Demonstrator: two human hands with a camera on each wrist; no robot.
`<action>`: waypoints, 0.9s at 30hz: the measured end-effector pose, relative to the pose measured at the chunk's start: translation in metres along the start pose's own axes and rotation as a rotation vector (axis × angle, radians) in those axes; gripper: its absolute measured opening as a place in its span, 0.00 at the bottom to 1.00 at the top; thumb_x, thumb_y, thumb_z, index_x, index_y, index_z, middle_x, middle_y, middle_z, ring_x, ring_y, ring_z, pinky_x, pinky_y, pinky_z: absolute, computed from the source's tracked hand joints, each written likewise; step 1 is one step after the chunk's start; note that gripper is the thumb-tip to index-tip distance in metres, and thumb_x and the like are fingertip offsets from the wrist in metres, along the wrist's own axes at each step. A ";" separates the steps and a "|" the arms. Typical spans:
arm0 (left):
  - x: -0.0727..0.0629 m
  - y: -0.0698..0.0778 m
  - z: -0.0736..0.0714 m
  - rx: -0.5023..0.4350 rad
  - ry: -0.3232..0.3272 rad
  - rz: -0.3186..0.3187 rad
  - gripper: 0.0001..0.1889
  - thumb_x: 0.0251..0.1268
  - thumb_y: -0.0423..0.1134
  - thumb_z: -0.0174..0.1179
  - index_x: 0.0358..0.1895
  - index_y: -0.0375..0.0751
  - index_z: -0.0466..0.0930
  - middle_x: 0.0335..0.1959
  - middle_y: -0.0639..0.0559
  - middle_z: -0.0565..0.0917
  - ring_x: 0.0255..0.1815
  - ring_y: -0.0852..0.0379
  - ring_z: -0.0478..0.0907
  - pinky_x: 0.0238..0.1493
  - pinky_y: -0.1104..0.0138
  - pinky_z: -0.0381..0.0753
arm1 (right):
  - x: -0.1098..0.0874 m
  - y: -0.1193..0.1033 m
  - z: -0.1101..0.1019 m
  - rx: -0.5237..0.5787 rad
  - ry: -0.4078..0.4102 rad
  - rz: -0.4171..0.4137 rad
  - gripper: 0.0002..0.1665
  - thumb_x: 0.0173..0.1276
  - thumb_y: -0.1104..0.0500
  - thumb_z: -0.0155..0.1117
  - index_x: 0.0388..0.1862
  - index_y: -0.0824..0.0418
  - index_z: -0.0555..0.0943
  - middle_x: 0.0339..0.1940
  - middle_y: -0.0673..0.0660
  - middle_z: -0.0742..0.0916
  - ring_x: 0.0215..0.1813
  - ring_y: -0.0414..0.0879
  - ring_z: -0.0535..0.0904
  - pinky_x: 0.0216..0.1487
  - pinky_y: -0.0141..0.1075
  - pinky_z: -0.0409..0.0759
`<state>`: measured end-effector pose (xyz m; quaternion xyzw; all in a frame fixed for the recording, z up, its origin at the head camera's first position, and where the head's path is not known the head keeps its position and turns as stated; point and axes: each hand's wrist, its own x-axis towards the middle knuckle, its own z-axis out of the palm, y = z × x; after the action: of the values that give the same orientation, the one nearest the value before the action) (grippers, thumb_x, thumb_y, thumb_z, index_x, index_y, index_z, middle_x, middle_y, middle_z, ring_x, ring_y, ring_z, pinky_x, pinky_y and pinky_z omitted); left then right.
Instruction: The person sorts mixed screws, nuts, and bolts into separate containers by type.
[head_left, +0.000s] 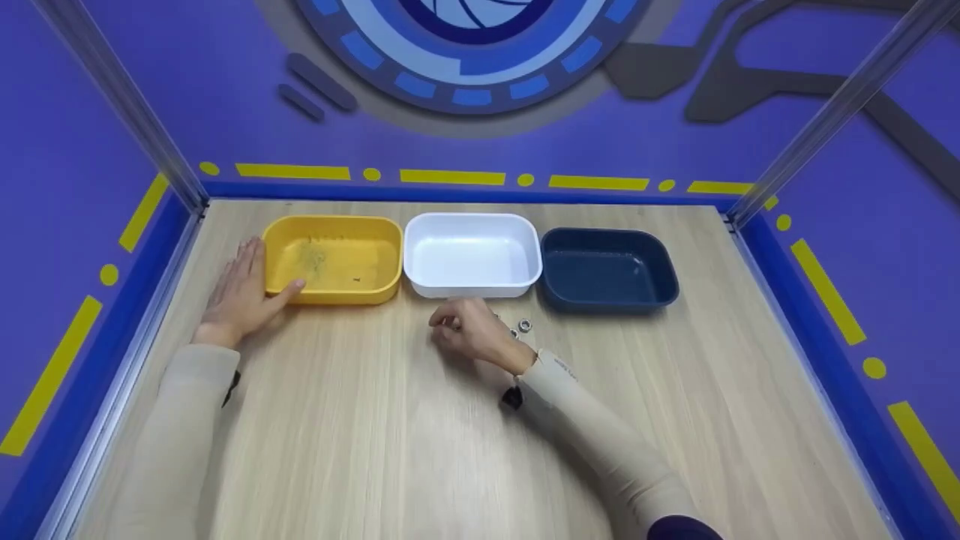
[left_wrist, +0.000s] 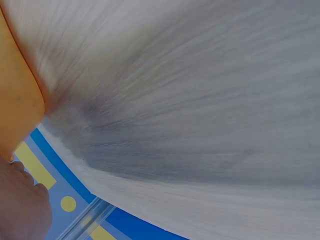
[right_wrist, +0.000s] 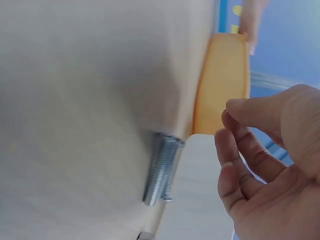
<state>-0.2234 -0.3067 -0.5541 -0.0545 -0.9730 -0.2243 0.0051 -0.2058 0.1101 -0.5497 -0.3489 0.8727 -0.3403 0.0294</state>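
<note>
My left hand (head_left: 238, 296) lies against the left end of the yellow bin (head_left: 339, 296), fingers straight along its wall and thumb at the front rim. Tiny dark bits sit on that bin's floor. In front of the white bin (head_left: 472, 291), my right hand (head_left: 474, 328) is raised over the table. Its thumb and forefinger pinch a tiny dark piece (right_wrist: 226, 110), mostly hidden by the fingertips. Threaded metal bolts (right_wrist: 162, 170) lie on the table beside the white bin in the right wrist view. Metal nuts (head_left: 525, 325) lie just right of the right hand.
A dark blue bin (head_left: 609, 306) stands right of the white one, the three bins side by side along the back of the wooden table (head_left: 352, 420). Blue-purple panels (head_left: 480, 150) enclose the back and both sides, with metal posts at the back corners.
</note>
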 end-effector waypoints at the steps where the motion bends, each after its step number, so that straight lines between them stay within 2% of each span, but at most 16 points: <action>1: 0.000 0.000 0.000 0.000 0.002 -0.001 0.60 0.76 0.73 0.48 0.86 0.28 0.32 0.88 0.27 0.39 0.89 0.30 0.36 0.88 0.37 0.39 | 0.002 -0.001 -0.001 0.025 0.002 0.016 0.10 0.68 0.71 0.68 0.43 0.66 0.92 0.40 0.57 0.93 0.42 0.48 0.90 0.44 0.40 0.90; 6: 0.000 0.000 0.000 -0.002 -0.002 -0.004 0.60 0.76 0.74 0.48 0.86 0.29 0.32 0.88 0.27 0.39 0.89 0.30 0.36 0.88 0.37 0.38 | 0.010 -0.005 -0.004 0.095 0.025 0.072 0.09 0.72 0.68 0.69 0.47 0.66 0.92 0.42 0.56 0.94 0.44 0.46 0.90 0.45 0.35 0.88; 13: 0.001 -0.001 0.000 0.000 -0.001 0.010 0.60 0.77 0.73 0.48 0.86 0.28 0.32 0.88 0.26 0.39 0.89 0.29 0.36 0.87 0.36 0.38 | 0.024 -0.014 -0.006 0.158 0.070 0.071 0.08 0.72 0.67 0.72 0.46 0.63 0.93 0.42 0.56 0.94 0.41 0.45 0.89 0.43 0.30 0.88; 20: 0.003 -0.001 0.000 0.000 -0.008 0.020 0.60 0.77 0.73 0.47 0.86 0.27 0.31 0.88 0.27 0.37 0.89 0.29 0.36 0.87 0.36 0.39 | 0.047 -0.023 -0.003 0.234 0.097 0.067 0.07 0.71 0.67 0.74 0.46 0.65 0.93 0.43 0.57 0.94 0.39 0.45 0.88 0.41 0.30 0.88; 27: 0.001 -0.002 0.000 0.005 -0.001 0.017 0.60 0.77 0.73 0.48 0.86 0.27 0.32 0.87 0.26 0.39 0.89 0.28 0.38 0.87 0.37 0.40 | 0.074 -0.030 0.004 0.280 0.128 0.071 0.07 0.71 0.68 0.72 0.45 0.67 0.92 0.42 0.59 0.94 0.40 0.42 0.87 0.43 0.30 0.88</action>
<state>-0.2246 -0.3086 -0.5549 -0.0630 -0.9731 -0.2216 0.0070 -0.2422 0.0455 -0.5204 -0.2880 0.8286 -0.4789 0.0340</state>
